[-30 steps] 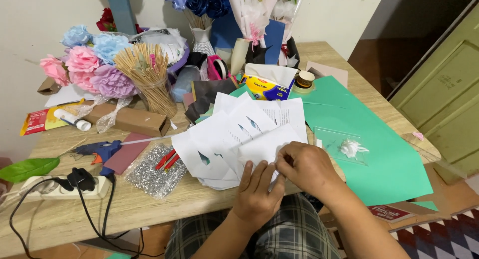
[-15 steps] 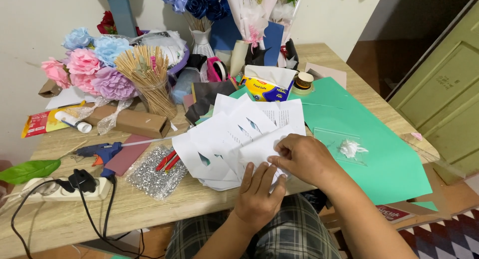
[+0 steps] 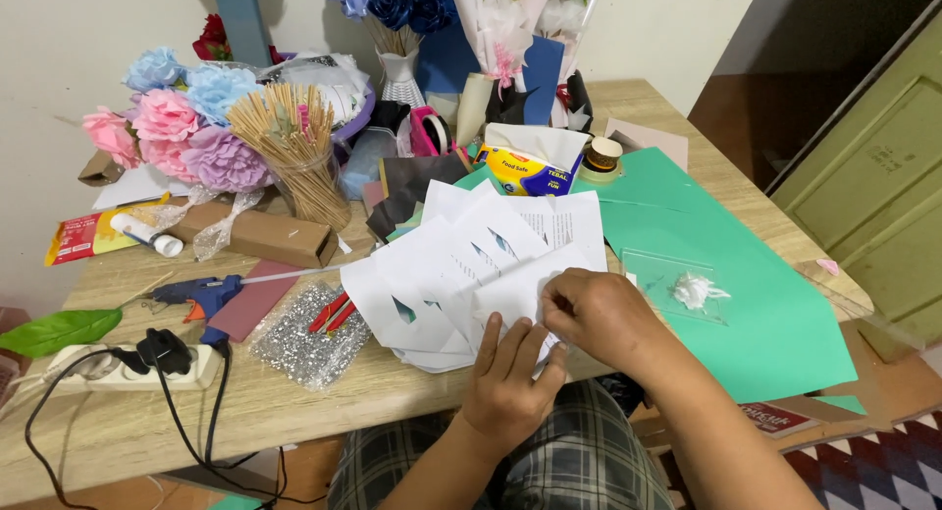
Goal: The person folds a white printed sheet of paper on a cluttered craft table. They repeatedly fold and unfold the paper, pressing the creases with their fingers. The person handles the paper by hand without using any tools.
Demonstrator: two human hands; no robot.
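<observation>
Pressing down with flat, slightly spread fingers, your left hand (image 3: 510,373) pins the near edge of the fanned white paper sheets (image 3: 471,269) at the table's front edge. Your right hand (image 3: 599,314) curls over them, fingertips pinching a sheet's edge. The fan's long axis runs from near left to far right. Behind it sits a yellow-and-blue box (image 3: 530,166); far left lies a flat red-and-yellow packet (image 3: 83,240); a long brown carton (image 3: 260,233) rests between.

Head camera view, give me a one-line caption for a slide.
Both hands, left and right, press white paper sheets on a cluttered craft table.
</observation>
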